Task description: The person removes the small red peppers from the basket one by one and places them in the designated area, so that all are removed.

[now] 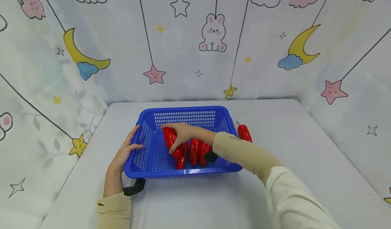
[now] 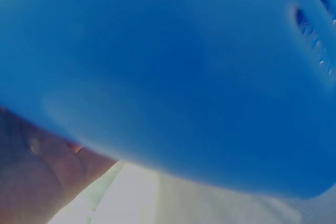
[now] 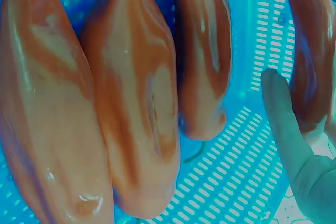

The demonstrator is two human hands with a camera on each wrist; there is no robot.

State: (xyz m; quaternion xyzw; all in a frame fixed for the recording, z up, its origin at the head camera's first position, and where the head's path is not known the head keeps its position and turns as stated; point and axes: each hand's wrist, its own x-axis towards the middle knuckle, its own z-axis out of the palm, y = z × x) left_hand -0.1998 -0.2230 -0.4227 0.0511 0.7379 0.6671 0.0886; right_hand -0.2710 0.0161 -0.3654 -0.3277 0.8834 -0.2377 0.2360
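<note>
A blue plastic basket (image 1: pixel 186 170) with slotted walls stands on the table. My left hand (image 1: pixel 123 154) grips its left rim, the thumb laid over the edge. The left wrist view is mostly filled by the blurred basket wall (image 2: pixel 173 77), with part of that hand low at the left. Inside the basket, my right hand (image 1: pixel 183 133) holds a glossy red chili pepper (image 1: pixel 169 139) between thumb and fingers. Below and to its right lie other red peppers (image 1: pixel 194 151), partly hidden by the hand and forearm. Three of them (image 3: pixel 134 98) show side by side in the right wrist view.
One more red pepper (image 1: pixel 244 133) with a thin stem lies on the white table (image 1: pixel 290 137) just right of the basket, partly behind my right sleeve. A patterned cloth (image 1: pixel 189 59) hangs behind the table and along both sides.
</note>
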